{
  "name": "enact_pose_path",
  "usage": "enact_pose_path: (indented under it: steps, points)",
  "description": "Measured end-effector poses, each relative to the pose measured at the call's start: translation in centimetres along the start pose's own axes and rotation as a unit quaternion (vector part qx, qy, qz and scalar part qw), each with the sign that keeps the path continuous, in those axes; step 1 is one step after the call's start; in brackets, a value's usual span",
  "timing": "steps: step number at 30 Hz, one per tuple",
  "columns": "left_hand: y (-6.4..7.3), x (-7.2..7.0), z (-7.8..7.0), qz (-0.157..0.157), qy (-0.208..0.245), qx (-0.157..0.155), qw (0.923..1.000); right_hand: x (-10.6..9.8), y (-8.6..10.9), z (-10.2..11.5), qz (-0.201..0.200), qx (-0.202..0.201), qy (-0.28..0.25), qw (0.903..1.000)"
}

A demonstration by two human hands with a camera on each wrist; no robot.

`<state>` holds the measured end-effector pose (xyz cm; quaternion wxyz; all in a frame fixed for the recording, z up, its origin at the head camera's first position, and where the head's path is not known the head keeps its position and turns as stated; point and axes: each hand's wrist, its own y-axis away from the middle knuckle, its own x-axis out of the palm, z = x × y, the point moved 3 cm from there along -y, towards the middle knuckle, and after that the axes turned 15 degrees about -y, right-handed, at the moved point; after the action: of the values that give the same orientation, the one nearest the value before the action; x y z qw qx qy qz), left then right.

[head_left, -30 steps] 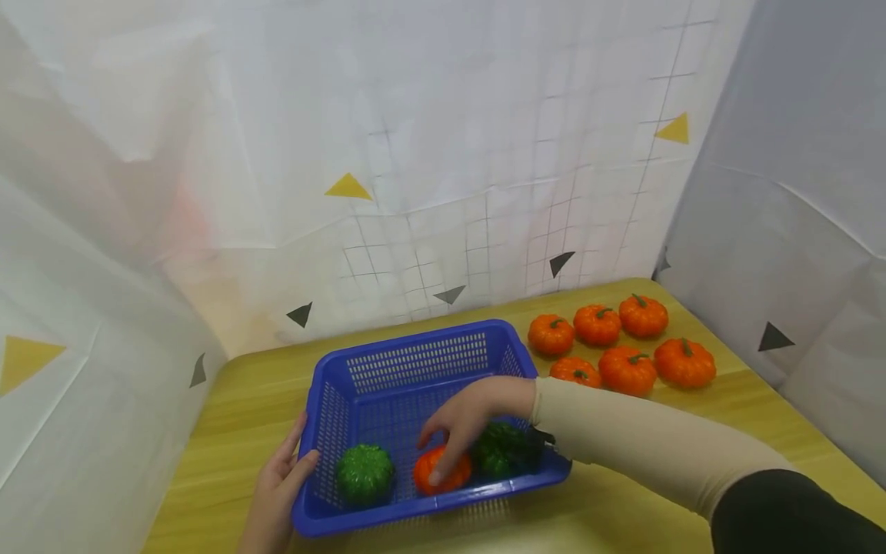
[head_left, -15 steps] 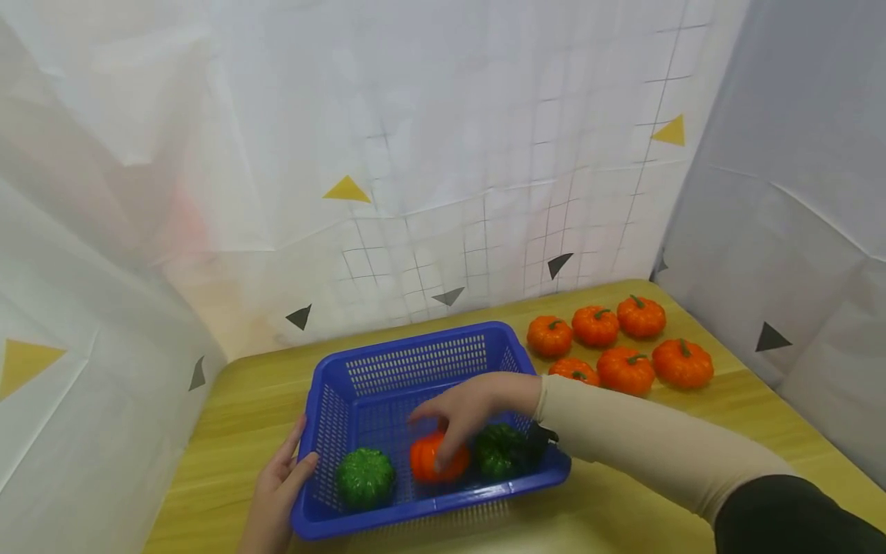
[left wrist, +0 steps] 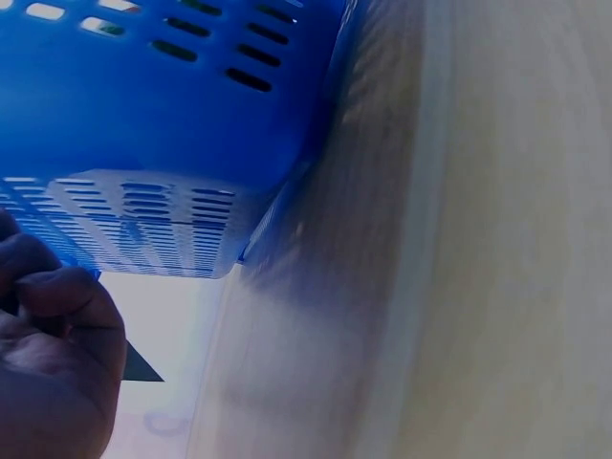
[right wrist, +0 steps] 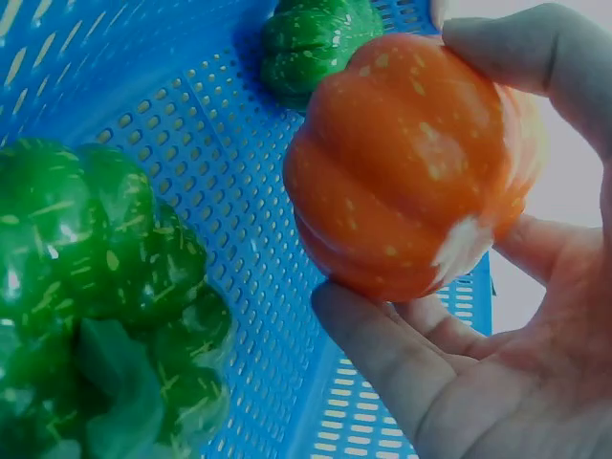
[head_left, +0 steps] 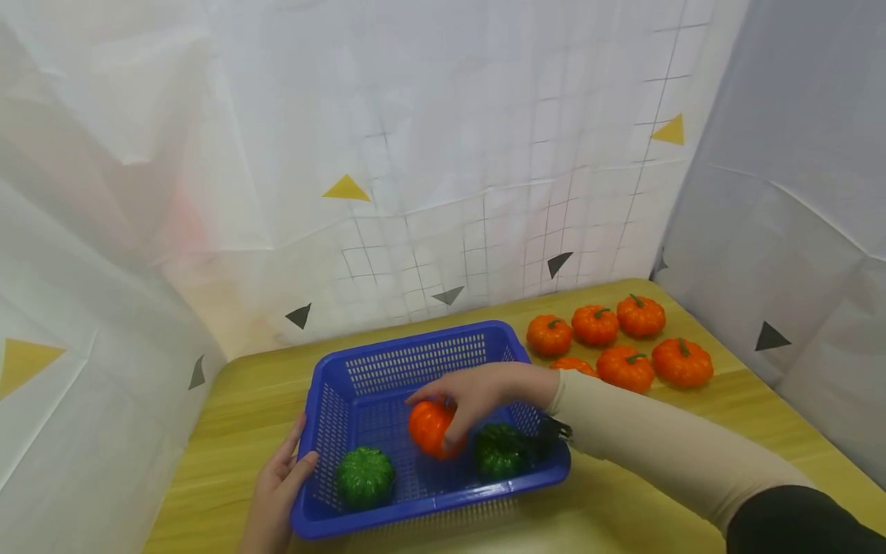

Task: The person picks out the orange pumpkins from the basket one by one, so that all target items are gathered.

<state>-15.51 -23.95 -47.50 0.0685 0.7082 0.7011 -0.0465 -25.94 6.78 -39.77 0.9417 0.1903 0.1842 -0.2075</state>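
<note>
My right hand (head_left: 477, 394) grips a small orange pumpkin (head_left: 428, 428) between thumb and fingers, up off the floor of a blue plastic basket (head_left: 443, 503). In the right wrist view the thumb lies on one side of the orange pumpkin (right wrist: 392, 172) and the fingers on the other; a pale patch shows on its skin. Two green pumpkins sit in the basket: one green pumpkin (head_left: 365, 478) at the front left, another green pumpkin (head_left: 498, 452) at the front right, partly behind the wrist. My left hand (head_left: 275, 488) holds the basket's left rim, thumb on top.
To the basket's right, several orange pumpkins (head_left: 625, 369) stand in two rows on the wooden table (head_left: 214, 454); the right forearm partly covers the nearest. White sheeting (head_left: 443, 138) with yellow and dark triangles encloses the table at the back and sides.
The orange pumpkin has risen from the basket floor in my right hand and tilted, moving slightly back. The left hand and the basket have stayed in place.
</note>
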Motion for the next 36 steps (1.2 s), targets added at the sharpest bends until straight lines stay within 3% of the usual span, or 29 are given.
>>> enact_pose_path:
  steps: [9, 16, 20, 26, 30, 36]
  points:
    - [-0.1, 0.1, -0.3, 0.003, 0.004, 0.01, 0.9999, -0.8, 1.8, -0.3, -0.087, -0.014, -0.029, 0.9957]
    - [-0.2, 0.0, -0.4, 0.006, 0.0, 0.007, 1.0, -1.4, 3.1, -0.7, -0.119, -0.064, -0.076, 0.988]
    - [-0.2, 0.1, -0.3, 0.003, -0.003, 0.002, 1.0, -1.7, 4.0, -0.8, -0.135, -0.07, -0.114, 0.9818]
    - [-0.1, 0.1, -0.3, 0.008, -0.001, 0.021, 0.9997, -2.2, 5.9, -0.8, -0.164, -0.074, -0.139, 0.9737]
    - [-0.1, 0.1, -0.2, 0.009, 0.002, 0.019, 0.9998, -2.2, 7.4, -1.3, -0.188, -0.074, -0.178, 0.963]
    - [0.0, 0.1, -0.3, 0.004, -0.003, 0.007, 1.0, -2.1, 9.0, -2.6, -0.207, -0.112, -0.221, 0.9464]
